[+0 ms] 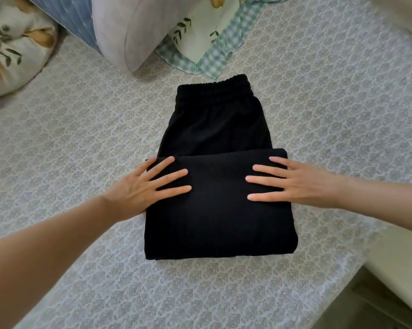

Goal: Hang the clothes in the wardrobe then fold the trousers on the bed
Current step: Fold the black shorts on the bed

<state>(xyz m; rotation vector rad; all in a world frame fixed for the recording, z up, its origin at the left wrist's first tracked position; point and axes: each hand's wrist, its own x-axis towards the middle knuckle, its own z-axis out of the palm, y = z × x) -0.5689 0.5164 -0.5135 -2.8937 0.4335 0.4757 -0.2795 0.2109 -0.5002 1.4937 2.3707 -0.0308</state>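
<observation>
Black trousers (218, 217) lie partly folded on the bed (81, 138), which has a grey patterned cover. Their elastic waistband points away from me, and the legs are doubled over the near half into a thick rectangle. My left hand (145, 186) rests flat on the left edge of that folded layer, fingers spread. On the right edge my right hand (292, 182) lies flat in the same way. Neither hand grips the cloth.
Pillows sit at the head of the bed: a floral one (12, 51) at far left, a blue and grey one (119, 29) in the middle, and a green checked one (207, 36) just beyond the waistband. The bed's edge (375, 252) drops off at lower right.
</observation>
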